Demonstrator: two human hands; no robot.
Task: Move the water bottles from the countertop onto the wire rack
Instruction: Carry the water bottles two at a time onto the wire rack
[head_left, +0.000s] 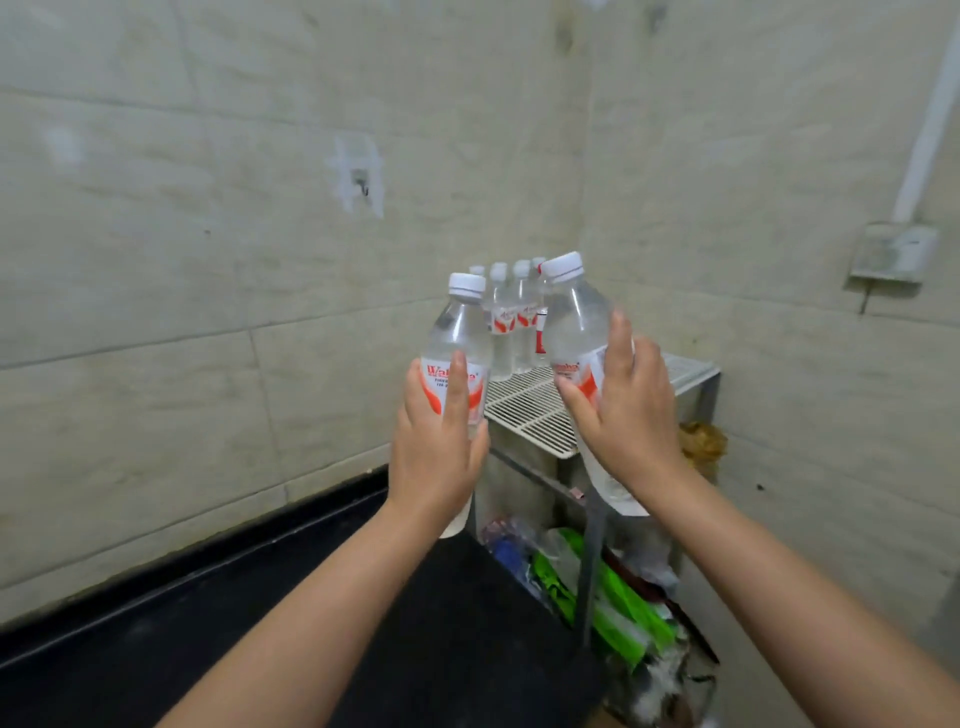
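Observation:
I hold two clear water bottles with white caps and red-and-white labels, both in the air in front of the white wire rack (524, 410). My left hand (436, 452) grips the left bottle (460, 332), which is upright. My right hand (623, 410) grips the right bottle (574, 322), which tilts slightly left. Several more bottles (511, 317) stand upright at the rack's far corner, against the tiled wall. The front part of the rack's top shelf is bare wire.
The black countertop (218, 623) runs along the tiled wall at lower left. Under the rack lie green and clear plastic bags (613, 597). A yellowish bag (701, 441) sits right of the rack. A wall socket (891, 254) is on the right wall.

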